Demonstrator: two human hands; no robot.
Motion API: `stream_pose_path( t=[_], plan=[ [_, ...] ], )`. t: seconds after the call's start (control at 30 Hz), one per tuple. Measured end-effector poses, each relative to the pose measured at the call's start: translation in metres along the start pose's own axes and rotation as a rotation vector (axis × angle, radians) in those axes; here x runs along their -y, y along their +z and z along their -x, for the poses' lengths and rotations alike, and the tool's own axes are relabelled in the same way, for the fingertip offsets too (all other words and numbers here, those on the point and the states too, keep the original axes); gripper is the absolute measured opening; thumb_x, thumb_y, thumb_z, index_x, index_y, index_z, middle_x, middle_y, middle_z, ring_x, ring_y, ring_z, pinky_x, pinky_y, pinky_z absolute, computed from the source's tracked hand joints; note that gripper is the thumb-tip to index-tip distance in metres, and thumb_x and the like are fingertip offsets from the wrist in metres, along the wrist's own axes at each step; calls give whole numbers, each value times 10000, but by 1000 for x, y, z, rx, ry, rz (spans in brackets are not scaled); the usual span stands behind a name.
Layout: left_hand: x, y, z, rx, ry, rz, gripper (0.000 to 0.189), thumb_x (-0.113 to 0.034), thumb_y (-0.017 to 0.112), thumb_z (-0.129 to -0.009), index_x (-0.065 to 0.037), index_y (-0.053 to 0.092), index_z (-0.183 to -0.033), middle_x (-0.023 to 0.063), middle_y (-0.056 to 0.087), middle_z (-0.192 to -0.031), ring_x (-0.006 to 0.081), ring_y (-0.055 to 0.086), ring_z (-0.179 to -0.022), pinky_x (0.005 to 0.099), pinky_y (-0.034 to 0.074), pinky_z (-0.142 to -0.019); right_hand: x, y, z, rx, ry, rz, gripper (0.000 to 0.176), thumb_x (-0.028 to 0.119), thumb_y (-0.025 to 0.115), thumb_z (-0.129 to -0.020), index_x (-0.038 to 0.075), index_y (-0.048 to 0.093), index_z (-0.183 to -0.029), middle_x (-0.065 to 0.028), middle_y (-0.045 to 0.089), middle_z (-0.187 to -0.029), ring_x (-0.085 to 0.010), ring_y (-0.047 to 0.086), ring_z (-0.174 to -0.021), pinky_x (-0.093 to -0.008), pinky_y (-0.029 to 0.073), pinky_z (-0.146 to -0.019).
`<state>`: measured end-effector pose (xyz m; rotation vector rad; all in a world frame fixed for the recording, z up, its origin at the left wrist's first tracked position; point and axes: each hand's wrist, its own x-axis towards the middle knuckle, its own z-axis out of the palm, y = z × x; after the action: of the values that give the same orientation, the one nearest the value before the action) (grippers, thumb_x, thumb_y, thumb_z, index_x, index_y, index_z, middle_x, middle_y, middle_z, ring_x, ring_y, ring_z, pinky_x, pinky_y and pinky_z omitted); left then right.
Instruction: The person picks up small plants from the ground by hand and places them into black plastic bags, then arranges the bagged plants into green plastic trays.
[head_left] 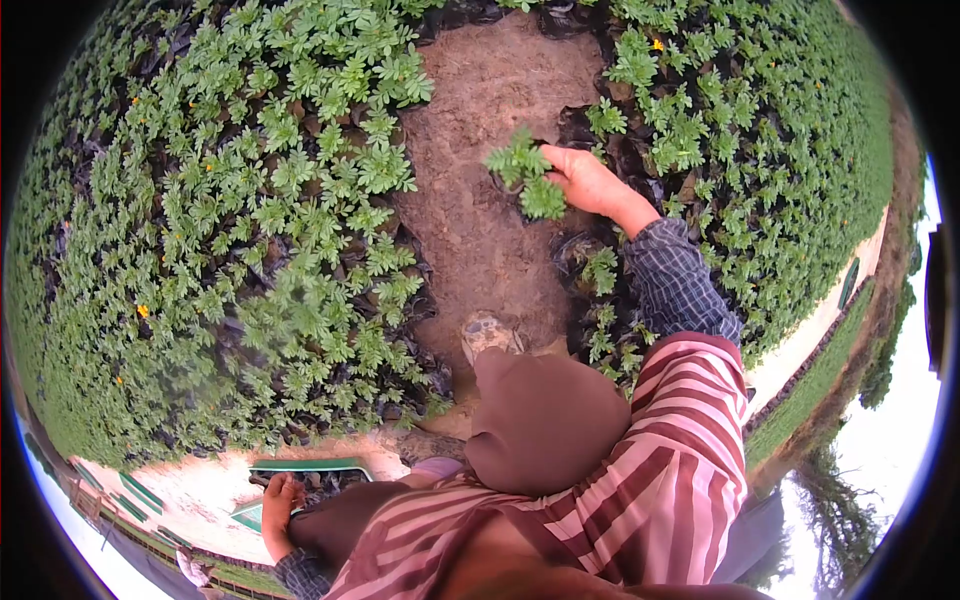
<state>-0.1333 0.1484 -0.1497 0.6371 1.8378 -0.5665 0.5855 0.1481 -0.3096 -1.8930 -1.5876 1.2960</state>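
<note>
My right hand is stretched out over the dirt path, its fingers closed on a marigold seedling. The leaves stick out past my fingertips; the lower part of the plant is hard to make out. Down at the lower left, my left hand is beside my knee with its fingers curled in. Whatever those fingers hold, if anything, is hidden. Close by that hand stands a green tray with dark contents.
Dense beds of leafy seedlings in black bags line the left side, and another bed runs along the right. Bare soil lies between them. My muddy shoe stands on this path. More green trays lie at the far left.
</note>
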Motion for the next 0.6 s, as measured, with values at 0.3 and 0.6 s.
stream_pose_path(
  t=[0.3, 0.6],
  plan=[
    [-4, -8, -11, 49, 24, 23, 289, -263, 552, -923, -68, 525, -1134, 79, 629, -882, 143, 612, -711, 268, 494, -603, 16, -43, -17, -279, 245, 46, 282, 70, 537, -801, 103, 602, -1074, -142, 645, -852, -284, 640, -793, -369, 497, -710],
    [15, 0, -1, -4, 38, -8, 241, -222, 533, -931, -70, 526, -1118, 93, 632, -910, 157, 619, -729, 284, 508, -613, 35, -41, -222, -727, 393, -412, 497, 247, 587, -869, -22, 448, -1263, -166, 660, -891, -227, 678, -722, -324, 543, -596]
  ],
)
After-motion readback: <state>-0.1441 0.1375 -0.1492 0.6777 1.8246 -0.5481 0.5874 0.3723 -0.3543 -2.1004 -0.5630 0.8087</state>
